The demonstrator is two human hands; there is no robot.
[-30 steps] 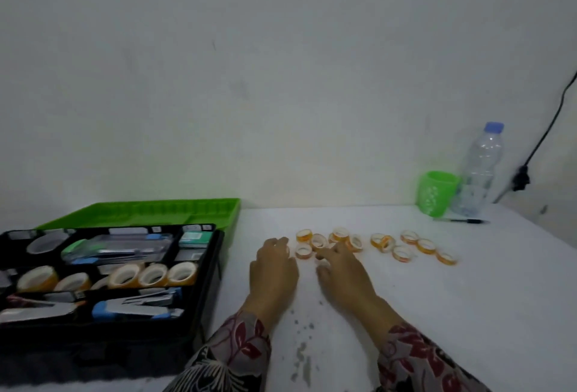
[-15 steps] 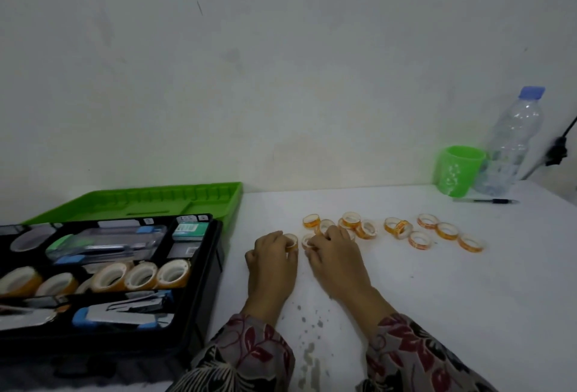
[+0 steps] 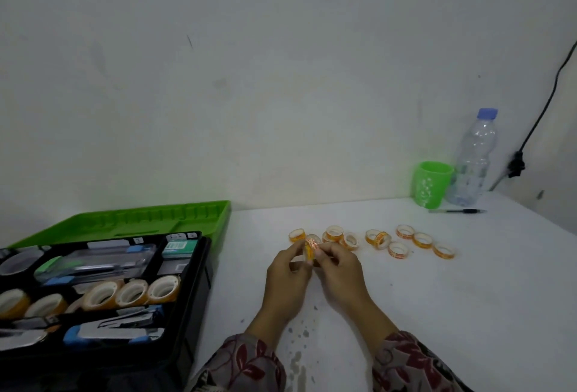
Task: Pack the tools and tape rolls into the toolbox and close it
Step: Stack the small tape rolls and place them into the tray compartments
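The black toolbox [image 3: 199,282] stands open at the left, its green lid [image 3: 131,220] laid back toward the wall. Inside it lie staplers, a clear case and a row of large tape rolls [image 3: 132,293]. Several small orange tape rolls [image 3: 396,249] are scattered on the white table. My left hand [image 3: 285,279] and my right hand [image 3: 342,273] meet at the table's middle. Together they pinch a small orange tape roll [image 3: 310,249], lifted a little off the table. Whether more rolls sit behind the fingers is hidden.
At the back right a green cup [image 3: 431,184] stands beside a clear water bottle [image 3: 473,160]. A black pen [image 3: 459,211] lies in front of them. A black cable [image 3: 537,117] hangs down the wall. Dark specks mark the table near my sleeves.
Both hands were flat over the small rolls on the table. Now they have drawn together and lifted one small roll between their fingertips.
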